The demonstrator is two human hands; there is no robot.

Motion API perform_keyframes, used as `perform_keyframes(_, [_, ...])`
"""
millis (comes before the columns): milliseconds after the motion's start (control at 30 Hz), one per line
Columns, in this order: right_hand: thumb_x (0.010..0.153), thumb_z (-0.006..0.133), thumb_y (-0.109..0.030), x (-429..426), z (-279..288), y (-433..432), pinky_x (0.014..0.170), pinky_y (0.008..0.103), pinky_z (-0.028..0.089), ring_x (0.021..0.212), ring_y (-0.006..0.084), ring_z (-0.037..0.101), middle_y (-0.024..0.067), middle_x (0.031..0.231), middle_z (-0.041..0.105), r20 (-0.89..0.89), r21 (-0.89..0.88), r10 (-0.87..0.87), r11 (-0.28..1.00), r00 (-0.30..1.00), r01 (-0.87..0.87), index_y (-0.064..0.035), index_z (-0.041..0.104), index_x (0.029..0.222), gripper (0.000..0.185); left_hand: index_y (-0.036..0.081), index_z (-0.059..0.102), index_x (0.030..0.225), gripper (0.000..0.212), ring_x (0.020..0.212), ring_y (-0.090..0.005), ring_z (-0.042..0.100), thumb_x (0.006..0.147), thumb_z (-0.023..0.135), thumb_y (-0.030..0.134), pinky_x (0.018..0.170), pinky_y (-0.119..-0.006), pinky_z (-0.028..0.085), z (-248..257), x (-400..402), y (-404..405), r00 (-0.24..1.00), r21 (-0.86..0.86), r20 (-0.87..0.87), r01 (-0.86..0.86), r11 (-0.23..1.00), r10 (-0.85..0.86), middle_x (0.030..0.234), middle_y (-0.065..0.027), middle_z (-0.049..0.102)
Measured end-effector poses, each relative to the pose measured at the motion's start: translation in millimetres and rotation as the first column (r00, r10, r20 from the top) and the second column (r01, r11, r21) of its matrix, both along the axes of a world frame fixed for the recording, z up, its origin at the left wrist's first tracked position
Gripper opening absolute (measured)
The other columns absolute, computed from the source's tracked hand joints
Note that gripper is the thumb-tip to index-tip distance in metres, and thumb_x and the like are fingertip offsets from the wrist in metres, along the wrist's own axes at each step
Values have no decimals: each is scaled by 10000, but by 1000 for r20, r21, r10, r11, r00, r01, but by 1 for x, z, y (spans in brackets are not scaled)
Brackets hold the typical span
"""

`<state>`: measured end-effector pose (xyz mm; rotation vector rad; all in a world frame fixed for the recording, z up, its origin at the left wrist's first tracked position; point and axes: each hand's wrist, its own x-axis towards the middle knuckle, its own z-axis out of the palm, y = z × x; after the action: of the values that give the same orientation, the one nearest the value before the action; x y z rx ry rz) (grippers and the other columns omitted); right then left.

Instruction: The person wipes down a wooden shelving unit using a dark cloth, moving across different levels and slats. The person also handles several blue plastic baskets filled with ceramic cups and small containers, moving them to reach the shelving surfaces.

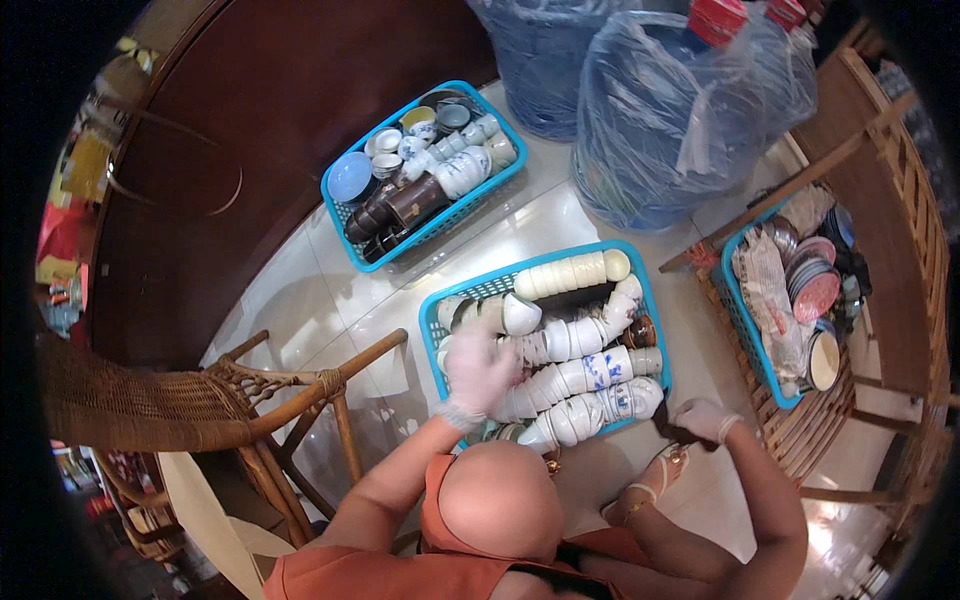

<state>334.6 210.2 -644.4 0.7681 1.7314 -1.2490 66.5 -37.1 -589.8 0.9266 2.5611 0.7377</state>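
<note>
My left hand [476,375] wears a thin white glove and is over the left side of a blue plastic basket [544,268], blurred. It is nearest to the nested white cups [487,311]; its fingertips are too smeared to tell whether they grip one. Rows of nested white cups [570,337] and blue-patterned cups [600,371] lie on their sides in this basket, with a cream cup stack [566,275] along the far edge. Beyond the basket's near right corner, my gloved right hand [703,420] is closed on a dark brown cloth [671,429].
A second blue basket [450,214] of cups and bowls stands farther back on the tiled floor. At right, another basket [739,330] holds plates and a bag on a slatted wooden seat [795,442]. Plastic-wrapped blue water bottles [667,127] stand behind; a rattan chair [300,405] is at left.
</note>
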Motion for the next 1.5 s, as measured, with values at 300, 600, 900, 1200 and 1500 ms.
perform_keyframes(300, [756, 464, -96, -6, -46, -13, 698, 349, 523, 807, 243, 634, 145, 977, 620, 72, -521, -661, 614, 747, 593, 21, 518, 1125, 391, -88, 531, 1126, 780, 908, -356, 609, 883, 262, 602, 836, -426, 450, -40, 35, -126, 475, -586, 537, -383, 714, 696, 951, -274, 612])
perform_keyframes(600, [745, 460, -247, -71, -27, -21, 364, 311, 386, 527, 207, 550, 90, 701, 584, 248, -444, -706, 526, 663, 725, -49, 574, 874, 262, -119, 620, 858, 788, 733, -364, 639, 871, 322, 610, 623, -409, 519, -76, 30, -168, 556, -585, 207, -589, 558, 805, 785, -298, 609])
perform_keyframes(900, [835, 340, -364, -125, -52, -15, 393, 248, 327, 536, 135, 508, 115, 853, 665, -20, -517, -671, 641, 741, 567, -52, 628, 887, 427, -130, 612, 870, 811, 817, -377, 589, 860, 337, 633, 730, -450, 436, -104, -20, -148, 476, -435, 202, -739, 514, 856, 839, -308, 602])
perform_keyframes(1200, [759, 474, -263, -109, 17, -36, 509, 377, 447, 523, 235, 560, 114, 657, 611, -235, 28, -314, 944, 920, 330, -40, 634, 722, 276, 18, 508, 1178, 571, 800, -219, 575, 886, 427, 501, 659, -346, 454, -96, -12, -163, 320, -299, 619, -748, 593, 717, 1072, -119, 576])
perform_keyframes(1500, [789, 479, -143, 115, 172, 49, 430, 233, 429, 513, 102, 541, 50, 687, 623, -522, -281, -599, 793, 607, 541, 1, 645, 811, 221, -107, 524, 1102, 471, 870, -203, 590, 906, 469, 318, 730, -260, 458, 16, -35, -62, 889, 246, 314, -415, 876, 333, 1021, -156, 592])
